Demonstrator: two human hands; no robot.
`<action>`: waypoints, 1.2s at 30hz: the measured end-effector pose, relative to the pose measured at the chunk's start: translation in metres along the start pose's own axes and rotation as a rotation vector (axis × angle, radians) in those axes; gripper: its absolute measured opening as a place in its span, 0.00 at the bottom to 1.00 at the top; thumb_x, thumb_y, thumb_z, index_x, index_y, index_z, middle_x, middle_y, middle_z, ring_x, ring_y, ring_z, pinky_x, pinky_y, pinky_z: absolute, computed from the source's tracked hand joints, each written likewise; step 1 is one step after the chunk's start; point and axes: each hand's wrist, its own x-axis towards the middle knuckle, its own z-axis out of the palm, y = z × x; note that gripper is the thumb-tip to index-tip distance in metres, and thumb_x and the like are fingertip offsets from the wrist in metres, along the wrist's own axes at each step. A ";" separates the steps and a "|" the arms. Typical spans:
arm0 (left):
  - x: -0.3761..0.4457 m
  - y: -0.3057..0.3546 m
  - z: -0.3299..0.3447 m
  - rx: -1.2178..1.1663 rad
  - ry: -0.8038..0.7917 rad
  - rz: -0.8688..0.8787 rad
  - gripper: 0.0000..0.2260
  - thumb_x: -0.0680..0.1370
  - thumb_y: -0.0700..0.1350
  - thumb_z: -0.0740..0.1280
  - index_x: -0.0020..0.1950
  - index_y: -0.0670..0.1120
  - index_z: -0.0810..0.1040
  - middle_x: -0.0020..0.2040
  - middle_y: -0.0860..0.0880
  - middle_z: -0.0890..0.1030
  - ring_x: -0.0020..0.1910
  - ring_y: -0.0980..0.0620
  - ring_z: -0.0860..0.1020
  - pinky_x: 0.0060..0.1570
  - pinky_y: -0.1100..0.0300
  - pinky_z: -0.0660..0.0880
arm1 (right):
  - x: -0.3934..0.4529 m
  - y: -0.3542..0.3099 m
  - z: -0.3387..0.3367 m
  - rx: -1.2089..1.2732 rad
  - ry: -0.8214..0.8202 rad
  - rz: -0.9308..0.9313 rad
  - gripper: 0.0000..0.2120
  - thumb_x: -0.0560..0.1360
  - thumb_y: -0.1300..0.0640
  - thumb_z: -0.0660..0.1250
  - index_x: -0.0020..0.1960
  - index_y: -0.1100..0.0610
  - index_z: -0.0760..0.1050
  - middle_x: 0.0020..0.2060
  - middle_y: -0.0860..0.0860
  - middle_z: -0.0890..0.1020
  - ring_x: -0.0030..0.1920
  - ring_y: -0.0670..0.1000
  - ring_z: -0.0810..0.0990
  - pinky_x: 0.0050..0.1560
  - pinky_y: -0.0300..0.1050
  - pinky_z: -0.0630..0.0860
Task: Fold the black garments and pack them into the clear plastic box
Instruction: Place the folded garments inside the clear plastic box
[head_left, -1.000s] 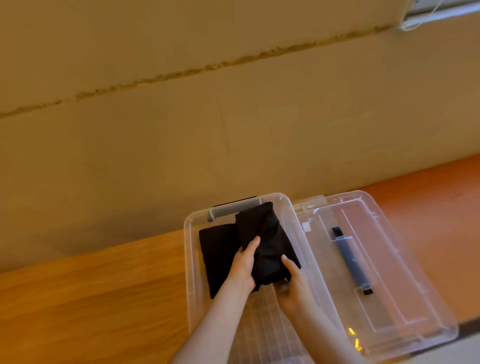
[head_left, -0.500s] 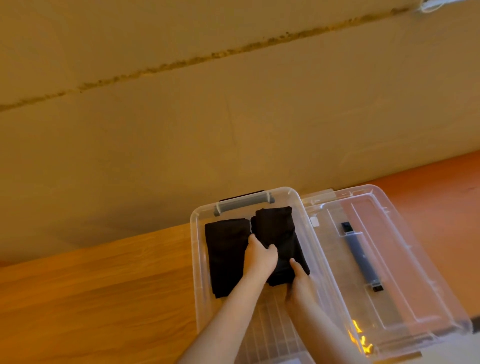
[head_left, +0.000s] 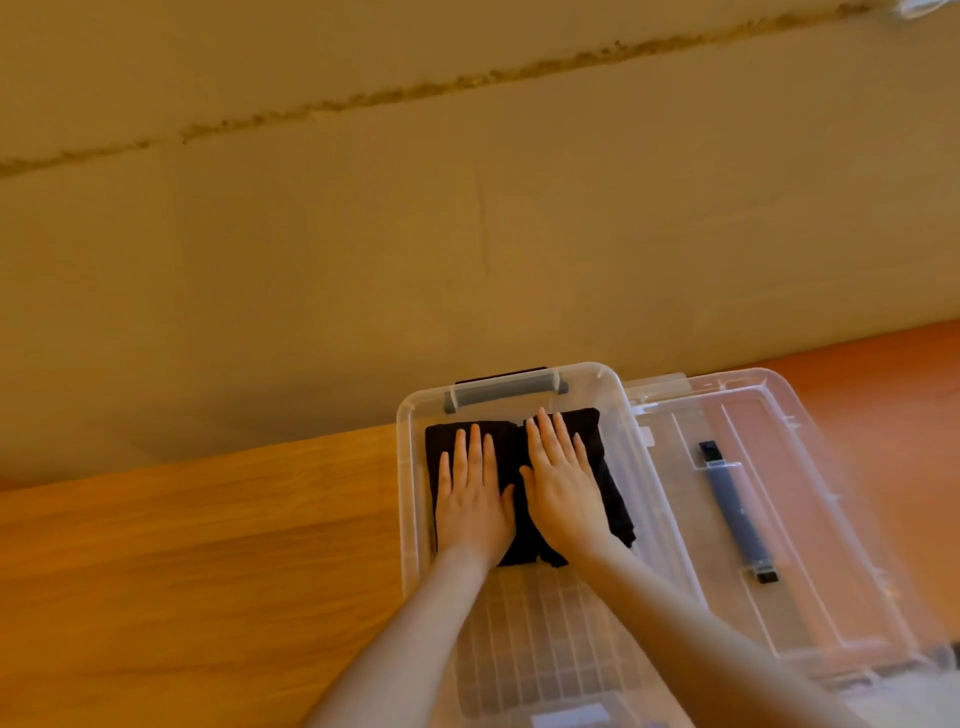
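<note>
While both folded garments lie side by side at the far end of the clear box (head_left: 410, 499), the left hand (head_left: 470, 501) presses flat-fingered on the left garment (head_left: 441, 441) and the right hand (head_left: 563, 491) on the right garment (head_left: 613, 493), likely to flatten them. Neither grip holds anything. Beside the box, its lid (head_left: 810, 467) rests on the surface (head_left: 182, 571).

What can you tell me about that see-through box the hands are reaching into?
The clear plastic box is a rectangular, transparent tub with rounded corners, a grey handle at its far end and a grid-ribbed floor. It stands open on the wooden table, near the wall. Two folded black garments lie side by side at its far end, the left hand and right hand pressing flat on them. Its lid lies alongside on the right.
</note>
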 end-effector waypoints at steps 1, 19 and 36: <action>0.000 0.000 0.001 -0.012 0.013 -0.004 0.27 0.76 0.54 0.51 0.70 0.41 0.65 0.71 0.41 0.65 0.71 0.45 0.61 0.66 0.45 0.60 | 0.003 0.010 0.009 -0.049 -0.051 -0.027 0.27 0.78 0.50 0.47 0.73 0.60 0.56 0.72 0.53 0.53 0.73 0.52 0.51 0.69 0.56 0.64; 0.001 -0.002 0.016 0.018 -0.006 -0.025 0.27 0.77 0.55 0.49 0.72 0.42 0.63 0.73 0.42 0.62 0.76 0.46 0.52 0.73 0.47 0.52 | -0.001 0.020 0.041 -0.181 -0.019 0.066 0.26 0.77 0.51 0.48 0.73 0.58 0.54 0.72 0.56 0.63 0.72 0.53 0.58 0.72 0.54 0.54; 0.004 -0.061 -0.069 0.262 -0.199 0.300 0.27 0.82 0.56 0.46 0.77 0.46 0.45 0.78 0.46 0.43 0.76 0.48 0.38 0.70 0.49 0.33 | -0.073 -0.068 0.017 -0.006 -0.107 0.076 0.36 0.75 0.34 0.33 0.75 0.55 0.44 0.75 0.53 0.51 0.75 0.53 0.42 0.75 0.49 0.40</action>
